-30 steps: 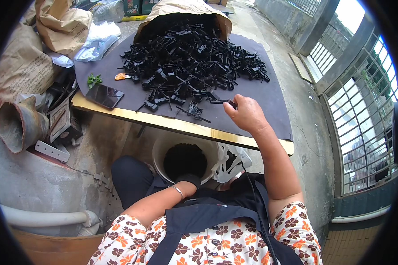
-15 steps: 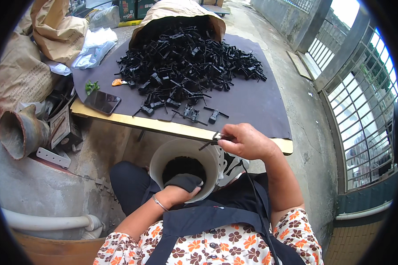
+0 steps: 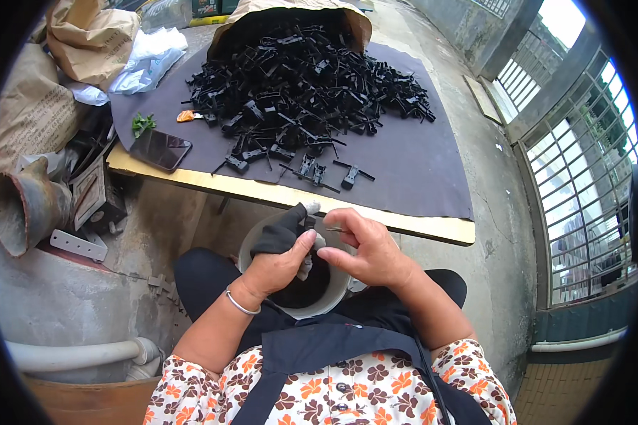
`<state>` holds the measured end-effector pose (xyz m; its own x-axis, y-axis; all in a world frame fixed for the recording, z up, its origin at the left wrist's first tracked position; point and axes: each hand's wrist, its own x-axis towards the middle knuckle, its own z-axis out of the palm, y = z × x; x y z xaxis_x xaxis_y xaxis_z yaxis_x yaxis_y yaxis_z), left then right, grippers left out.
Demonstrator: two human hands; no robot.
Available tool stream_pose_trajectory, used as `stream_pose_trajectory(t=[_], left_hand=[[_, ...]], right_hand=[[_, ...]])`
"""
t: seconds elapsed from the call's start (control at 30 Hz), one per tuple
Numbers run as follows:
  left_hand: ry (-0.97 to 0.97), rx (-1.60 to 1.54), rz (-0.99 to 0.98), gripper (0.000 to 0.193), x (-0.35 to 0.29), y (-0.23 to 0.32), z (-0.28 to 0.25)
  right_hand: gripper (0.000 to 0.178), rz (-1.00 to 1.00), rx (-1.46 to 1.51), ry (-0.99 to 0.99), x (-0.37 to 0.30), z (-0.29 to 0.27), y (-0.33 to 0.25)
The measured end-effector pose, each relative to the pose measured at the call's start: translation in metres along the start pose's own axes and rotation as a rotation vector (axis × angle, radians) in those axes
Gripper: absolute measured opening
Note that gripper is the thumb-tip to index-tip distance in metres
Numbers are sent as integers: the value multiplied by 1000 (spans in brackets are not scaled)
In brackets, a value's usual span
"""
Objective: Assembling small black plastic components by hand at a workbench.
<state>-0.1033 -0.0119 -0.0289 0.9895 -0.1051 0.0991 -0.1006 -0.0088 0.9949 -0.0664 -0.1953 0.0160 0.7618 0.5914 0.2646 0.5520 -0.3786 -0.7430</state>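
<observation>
Small black part (image 3: 312, 221) sits over the white bucket (image 3: 256, 244), near side of the table (image 3: 276, 195). Left hand (image 3: 280, 265), partly black-gloved, is curled closed around it. Right hand (image 3: 365, 248) pinches a thin metal pin (image 3: 337, 229), fingers narrow, touching the part. Pile of black parts (image 3: 305, 78) lies far on the dark mat (image 3: 411, 166); phone (image 3: 160, 149) at left.

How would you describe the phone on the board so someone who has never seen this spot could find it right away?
Start at the low board covered by a dark mat, with a heap of black plastic parts at its far end. Go to the mat's near left corner. The phone lies flat there, beside a green sprig: a smooth, glossy black rectangle, unlike the small jagged parts.
</observation>
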Motion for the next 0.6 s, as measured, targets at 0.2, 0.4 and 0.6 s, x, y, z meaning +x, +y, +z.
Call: stream_pose_trajectory(t=[0.2,0.4,0.6], left_hand=[[-109,-60,65,38,10,-5,0],[-88,21,132,27,3,-6,7],[-75,82,-74,28,4,-1,-5]], right_hand=[[18,-307,-41,193,8,20,1],[20,306,218,95,10,23,20],[24,212,94,-62,13,19,12]])
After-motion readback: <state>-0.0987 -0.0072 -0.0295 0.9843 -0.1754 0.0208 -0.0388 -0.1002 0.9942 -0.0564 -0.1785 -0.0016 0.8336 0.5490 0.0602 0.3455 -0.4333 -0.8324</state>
